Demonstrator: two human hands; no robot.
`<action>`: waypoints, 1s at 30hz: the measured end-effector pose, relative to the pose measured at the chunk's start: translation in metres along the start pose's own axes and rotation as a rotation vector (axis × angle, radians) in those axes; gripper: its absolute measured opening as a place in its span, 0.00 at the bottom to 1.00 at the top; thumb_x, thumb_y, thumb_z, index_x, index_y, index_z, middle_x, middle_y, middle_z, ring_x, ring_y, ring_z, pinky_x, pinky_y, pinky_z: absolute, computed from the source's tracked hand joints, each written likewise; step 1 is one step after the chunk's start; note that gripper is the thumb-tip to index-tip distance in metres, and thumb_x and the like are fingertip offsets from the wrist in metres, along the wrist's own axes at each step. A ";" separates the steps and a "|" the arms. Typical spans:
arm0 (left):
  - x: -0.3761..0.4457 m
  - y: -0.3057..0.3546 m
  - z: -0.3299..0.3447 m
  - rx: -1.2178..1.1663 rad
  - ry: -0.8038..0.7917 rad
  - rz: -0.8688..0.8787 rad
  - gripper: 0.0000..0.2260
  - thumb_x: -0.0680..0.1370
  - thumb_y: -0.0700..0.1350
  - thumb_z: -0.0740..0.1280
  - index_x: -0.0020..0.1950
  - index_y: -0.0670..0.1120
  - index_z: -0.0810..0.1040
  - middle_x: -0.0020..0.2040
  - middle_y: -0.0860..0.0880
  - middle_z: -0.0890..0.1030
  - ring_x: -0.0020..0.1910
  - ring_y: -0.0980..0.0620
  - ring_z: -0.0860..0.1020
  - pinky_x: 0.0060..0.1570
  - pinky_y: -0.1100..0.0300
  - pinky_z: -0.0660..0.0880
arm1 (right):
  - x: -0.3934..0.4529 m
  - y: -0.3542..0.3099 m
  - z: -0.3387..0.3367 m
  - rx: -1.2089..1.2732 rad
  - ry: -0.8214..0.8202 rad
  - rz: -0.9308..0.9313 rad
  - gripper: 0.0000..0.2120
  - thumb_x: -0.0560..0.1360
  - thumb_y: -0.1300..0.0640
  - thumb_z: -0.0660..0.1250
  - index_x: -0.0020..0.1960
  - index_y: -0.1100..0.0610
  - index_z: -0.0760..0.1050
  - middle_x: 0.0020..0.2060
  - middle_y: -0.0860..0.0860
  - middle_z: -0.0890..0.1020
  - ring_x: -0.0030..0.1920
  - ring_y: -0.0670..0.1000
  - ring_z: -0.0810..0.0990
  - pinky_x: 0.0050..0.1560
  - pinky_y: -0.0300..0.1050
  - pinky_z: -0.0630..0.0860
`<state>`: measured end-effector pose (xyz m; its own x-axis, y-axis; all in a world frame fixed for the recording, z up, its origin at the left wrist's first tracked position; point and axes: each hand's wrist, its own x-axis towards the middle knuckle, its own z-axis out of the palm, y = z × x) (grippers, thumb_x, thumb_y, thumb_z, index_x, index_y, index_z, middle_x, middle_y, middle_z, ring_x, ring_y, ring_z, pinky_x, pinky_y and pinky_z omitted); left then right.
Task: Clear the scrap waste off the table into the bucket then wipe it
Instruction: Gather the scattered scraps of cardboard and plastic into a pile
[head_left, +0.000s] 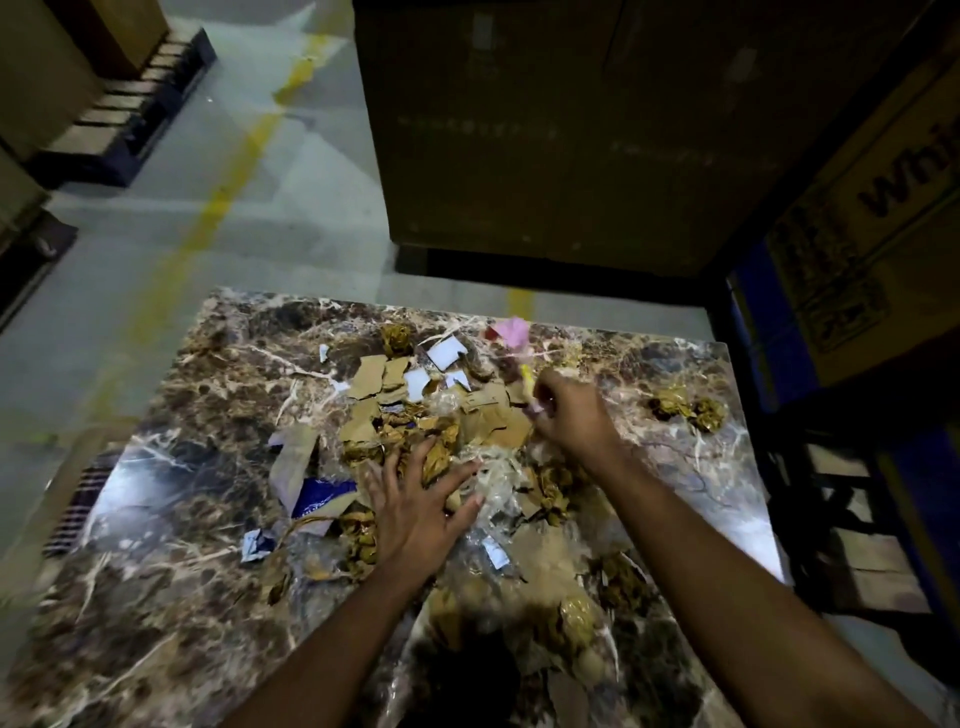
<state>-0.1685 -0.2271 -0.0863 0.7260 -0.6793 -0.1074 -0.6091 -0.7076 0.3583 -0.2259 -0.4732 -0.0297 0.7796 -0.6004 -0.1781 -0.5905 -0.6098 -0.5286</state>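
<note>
Scrap pile (415, 426) runs left-right under left hand (415, 506)

We see the middle of the marble table (171, 519) choked with a scrap pile (415, 415) of torn cardboard, crumpled paper and plastic film, and our left hand (415, 504) and right hand (571, 410) lie on it, their forearms crossing the lower centre and lower right of the frame. Bare tabletop lies at the left and lower left, and along the right edge, broken only by two paper wads (685, 408). Beyond the far edge we meet a large dark box (545, 130) at upper centre and a printed carton (883, 234) at upper right, with bare floor (234, 182) at upper left.
</note>
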 end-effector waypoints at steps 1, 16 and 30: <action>0.000 0.000 0.000 -0.011 0.000 -0.008 0.29 0.74 0.77 0.42 0.69 0.70 0.67 0.79 0.52 0.57 0.78 0.38 0.52 0.72 0.27 0.51 | -0.020 -0.016 -0.001 0.082 -0.007 -0.038 0.14 0.77 0.61 0.71 0.60 0.49 0.77 0.45 0.44 0.79 0.39 0.41 0.78 0.37 0.32 0.71; 0.000 -0.008 0.004 0.002 -0.063 0.051 0.27 0.75 0.67 0.58 0.74 0.65 0.68 0.82 0.47 0.54 0.79 0.32 0.51 0.73 0.27 0.50 | -0.104 -0.060 0.028 0.040 -0.192 -0.280 0.13 0.77 0.60 0.68 0.61 0.53 0.82 0.58 0.53 0.83 0.55 0.48 0.78 0.62 0.43 0.73; -0.001 -0.004 0.011 -0.036 0.085 0.013 0.26 0.70 0.64 0.58 0.64 0.57 0.79 0.77 0.43 0.65 0.74 0.35 0.57 0.66 0.30 0.65 | -0.004 0.207 -0.066 -0.168 -0.061 0.259 0.41 0.66 0.23 0.57 0.77 0.31 0.56 0.81 0.52 0.54 0.79 0.65 0.52 0.73 0.68 0.57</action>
<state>-0.1705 -0.2262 -0.0979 0.7437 -0.6681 -0.0242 -0.6075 -0.6905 0.3926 -0.3654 -0.6315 -0.0833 0.6067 -0.7181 -0.3408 -0.7934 -0.5204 -0.3158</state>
